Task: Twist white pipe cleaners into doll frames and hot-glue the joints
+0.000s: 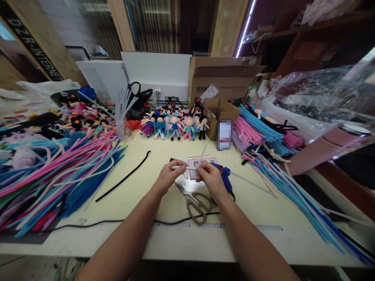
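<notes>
A white pipe cleaner (202,153) is stretched between my two hands above the table, with one end bent upward. My left hand (168,176) pinches its left part, thumb against fingers. My right hand (211,178) pinches it at the bend. Beneath them lies a small card with a pink border (215,159), partly hidden by my fingers. Scissors with grey-brown handles (190,210) rest just below the hands, blades pointing up and left. Beside my right hand is a blue glue gun (226,179), partly covered, with a long glue stick (252,182) extending to the right.
Loose pipe cleaners (73,171) pile up at left; more bundles (260,125) lie at right. Several small dolls (175,125) stand at the back before a cardboard box (225,82). A phone (224,134), black pipe cleaner (124,175), ruler (252,227) and pink flask (325,148) are around.
</notes>
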`<state>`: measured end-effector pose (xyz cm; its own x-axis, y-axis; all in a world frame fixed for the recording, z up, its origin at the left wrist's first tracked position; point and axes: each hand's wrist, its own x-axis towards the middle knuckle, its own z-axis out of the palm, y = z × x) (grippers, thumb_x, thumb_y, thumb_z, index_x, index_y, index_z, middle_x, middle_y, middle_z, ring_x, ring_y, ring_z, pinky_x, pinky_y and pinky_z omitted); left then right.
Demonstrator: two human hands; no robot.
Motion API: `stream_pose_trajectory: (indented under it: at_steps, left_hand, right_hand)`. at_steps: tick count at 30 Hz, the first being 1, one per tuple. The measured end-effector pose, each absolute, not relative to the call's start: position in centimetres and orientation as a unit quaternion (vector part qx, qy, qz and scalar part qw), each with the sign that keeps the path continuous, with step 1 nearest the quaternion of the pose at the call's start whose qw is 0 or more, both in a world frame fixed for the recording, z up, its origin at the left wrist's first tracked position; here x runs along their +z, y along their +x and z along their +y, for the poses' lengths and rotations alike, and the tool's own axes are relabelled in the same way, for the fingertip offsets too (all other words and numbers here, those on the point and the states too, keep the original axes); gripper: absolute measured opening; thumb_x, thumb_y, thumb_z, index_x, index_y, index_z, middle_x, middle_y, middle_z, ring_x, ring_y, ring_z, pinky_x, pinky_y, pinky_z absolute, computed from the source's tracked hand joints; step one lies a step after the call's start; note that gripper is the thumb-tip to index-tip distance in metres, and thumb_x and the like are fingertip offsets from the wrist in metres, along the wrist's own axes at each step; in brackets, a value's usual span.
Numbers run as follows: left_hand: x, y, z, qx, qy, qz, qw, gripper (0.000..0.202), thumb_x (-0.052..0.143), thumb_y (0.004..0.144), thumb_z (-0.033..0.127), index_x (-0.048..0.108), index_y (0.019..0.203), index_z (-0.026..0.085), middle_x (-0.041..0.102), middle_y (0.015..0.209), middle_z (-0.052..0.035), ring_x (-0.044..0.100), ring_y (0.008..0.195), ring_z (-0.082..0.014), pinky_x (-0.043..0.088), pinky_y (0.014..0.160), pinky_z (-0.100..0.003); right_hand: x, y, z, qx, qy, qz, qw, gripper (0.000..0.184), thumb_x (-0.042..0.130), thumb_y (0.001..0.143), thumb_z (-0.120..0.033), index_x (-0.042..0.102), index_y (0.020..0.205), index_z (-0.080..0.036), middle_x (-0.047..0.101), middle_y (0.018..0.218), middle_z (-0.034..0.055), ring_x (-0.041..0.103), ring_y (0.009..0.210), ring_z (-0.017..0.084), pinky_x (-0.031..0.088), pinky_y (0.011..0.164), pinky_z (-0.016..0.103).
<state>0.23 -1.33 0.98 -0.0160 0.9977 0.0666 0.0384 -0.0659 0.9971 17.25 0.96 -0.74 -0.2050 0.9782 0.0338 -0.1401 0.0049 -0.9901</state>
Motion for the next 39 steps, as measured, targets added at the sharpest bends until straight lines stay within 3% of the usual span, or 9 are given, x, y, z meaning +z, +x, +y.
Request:
stream_pose_trajectory:
  at_steps: [4, 8, 15, 24, 39]
  left_hand:
    - [0.49, 0.49, -1.26, 0.518, 0.5, 0.494, 0.487, 0.027, 0.072, 0.064, 0.033, 0.062, 0.082, 0.016, 0.06, 0.075, 0.0003, 0.054, 0.069, -0.0124, 0.039, 0.065, -0.024]
    - [0.0, 0.73, -1.07, 0.575, 0.421, 0.455, 0.534, 0.041, 0.076, 0.059, 0.026, 0.055, 0.093, 0.019, 0.057, 0.073, 0.004, 0.058, 0.069, -0.0124, 0.041, 0.067, -0.024]
    - [0.5, 0.59, -1.2, 0.556, 0.379, 0.4, 0.621, 0.034, 0.076, 0.058, 0.023, 0.06, 0.086, 0.012, 0.065, 0.077, -0.0035, 0.058, 0.071, -0.013, 0.041, 0.067, -0.024]
    - [0.57, 0.34, -1.18, 0.556, 0.411, 0.419, 0.589, 0.03, 0.075, 0.058, 0.021, 0.061, 0.082, 0.012, 0.064, 0.071, -0.0031, 0.052, 0.059, -0.0105, 0.038, 0.056, -0.024]
    - [-0.07, 0.01, -0.99, 0.543, 0.464, 0.421, 0.559, 0.025, 0.072, 0.06, 0.022, 0.062, 0.082, 0.014, 0.064, 0.077, -0.0022, 0.052, 0.062, -0.0098, 0.039, 0.06, -0.025]
  right_hand:
    - [-0.45, 17.19, 0.72, 0.559, -0.406, -0.533, 0.488, 0.018, 0.062, 0.073, -0.034, 0.053, 0.069, -0.019, 0.052, 0.048, -0.0062, 0.051, 0.046, 0.01, 0.041, 0.05, 0.022]
    - [-0.57, 17.15, 0.76, 0.562, -0.409, -0.531, 0.484, 0.017, 0.062, 0.074, -0.034, 0.054, 0.07, -0.019, 0.052, 0.048, -0.006, 0.051, 0.046, 0.01, 0.04, 0.05, 0.022]
    - [-0.43, 17.32, 0.81, 0.551, -0.425, -0.541, 0.472, 0.021, 0.063, 0.073, -0.038, 0.057, 0.071, -0.018, 0.054, 0.048, -0.0048, 0.051, 0.048, 0.01, 0.041, 0.052, 0.023]
    - [-1.37, 17.25, 1.0, 0.57, -0.411, -0.536, 0.468, 0.025, 0.062, 0.074, -0.042, 0.056, 0.07, -0.018, 0.052, 0.051, -0.0049, 0.05, 0.046, 0.01, 0.044, 0.05, 0.024]
    - [-1.06, 17.06, 0.81, 0.613, -0.373, -0.499, 0.485, 0.022, 0.065, 0.072, -0.038, 0.055, 0.071, -0.018, 0.048, 0.054, -0.0062, 0.045, 0.048, 0.007, 0.044, 0.051, 0.022]
